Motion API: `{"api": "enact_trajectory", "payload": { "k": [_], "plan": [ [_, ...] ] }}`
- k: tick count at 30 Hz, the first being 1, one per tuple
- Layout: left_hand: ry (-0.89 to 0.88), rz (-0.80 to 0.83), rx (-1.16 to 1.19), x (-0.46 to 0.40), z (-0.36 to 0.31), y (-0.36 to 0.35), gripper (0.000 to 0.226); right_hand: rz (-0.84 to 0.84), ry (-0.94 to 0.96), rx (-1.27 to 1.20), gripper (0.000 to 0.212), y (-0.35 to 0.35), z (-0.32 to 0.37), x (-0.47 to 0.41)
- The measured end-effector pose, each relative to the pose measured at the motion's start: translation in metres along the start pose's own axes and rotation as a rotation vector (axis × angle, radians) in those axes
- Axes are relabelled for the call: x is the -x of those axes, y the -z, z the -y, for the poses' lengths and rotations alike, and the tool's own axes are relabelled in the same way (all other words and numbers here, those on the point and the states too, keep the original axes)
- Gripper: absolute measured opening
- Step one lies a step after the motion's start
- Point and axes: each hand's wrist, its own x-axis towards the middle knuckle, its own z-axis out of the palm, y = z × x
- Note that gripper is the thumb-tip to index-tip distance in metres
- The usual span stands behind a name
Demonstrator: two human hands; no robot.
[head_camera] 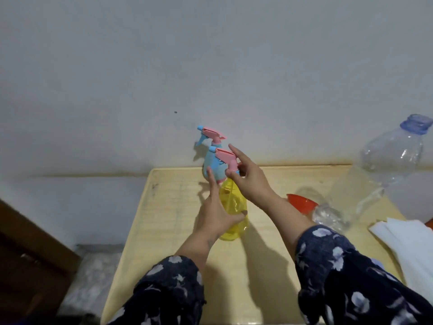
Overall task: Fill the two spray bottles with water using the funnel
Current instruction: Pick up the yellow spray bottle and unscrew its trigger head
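A yellow spray bottle (pixel 234 207) stands on the pale wooden table (pixel 168 231) in front of me. My left hand (pixel 214 212) grips its body, thumb across the front. My right hand (pixel 249 178) holds the neck just under its pink spray head (pixel 226 157), index finger stretched up along the head. Behind it stands a blue spray bottle (pixel 212 164) with its own pink and blue head (pixel 210 133). An orange funnel (pixel 301 202) lies to the right, partly behind a clear bottle.
A large clear plastic water bottle (pixel 384 165) with a blue cap leans at the right, a smaller clear bottle (pixel 330 214) below it. White folded paper (pixel 407 240) lies at the right edge. A grey wall runs behind the table. Dark furniture stands at the lower left.
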Motion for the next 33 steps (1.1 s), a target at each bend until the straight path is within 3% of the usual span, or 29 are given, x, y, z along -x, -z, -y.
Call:
{"api": "enact_trajectory", "payload": {
  "k": [2,7,10,12,16,21,26,30,33],
  "plan": [
    [0.009,0.017,-0.004,0.02,0.005,0.01,0.142,0.056,0.014,0.005,0.066,-0.007,0.011,0.018],
    [0.047,0.034,-0.029,0.059,0.005,0.026,0.142,-0.167,0.043,0.064,0.066,-0.03,0.035,0.059],
    [0.056,0.061,-0.015,0.076,0.013,0.037,0.142,-0.002,-0.04,-0.119,0.071,-0.028,0.039,0.075],
    [0.06,0.073,-0.029,0.086,0.016,0.041,0.142,0.057,-0.045,-0.088,0.068,-0.03,0.043,0.086],
    [0.051,0.083,-0.053,0.096,0.013,0.044,0.142,-0.138,0.001,0.044,0.062,-0.035,0.053,0.099],
    [0.047,0.075,-0.046,0.104,0.017,0.05,0.142,0.044,-0.087,-0.075,0.065,-0.028,0.061,0.104],
    [0.017,0.108,-0.07,0.108,0.014,0.049,0.143,-0.142,-0.017,0.066,0.062,-0.031,0.062,0.11],
    [0.019,0.102,-0.069,0.113,0.015,0.049,0.143,0.009,-0.116,-0.088,0.065,-0.023,0.063,0.114],
    [0.001,0.102,-0.092,0.114,0.015,0.047,0.143,-0.029,-0.083,-0.027,0.06,-0.02,0.066,0.118]
  ]
}}
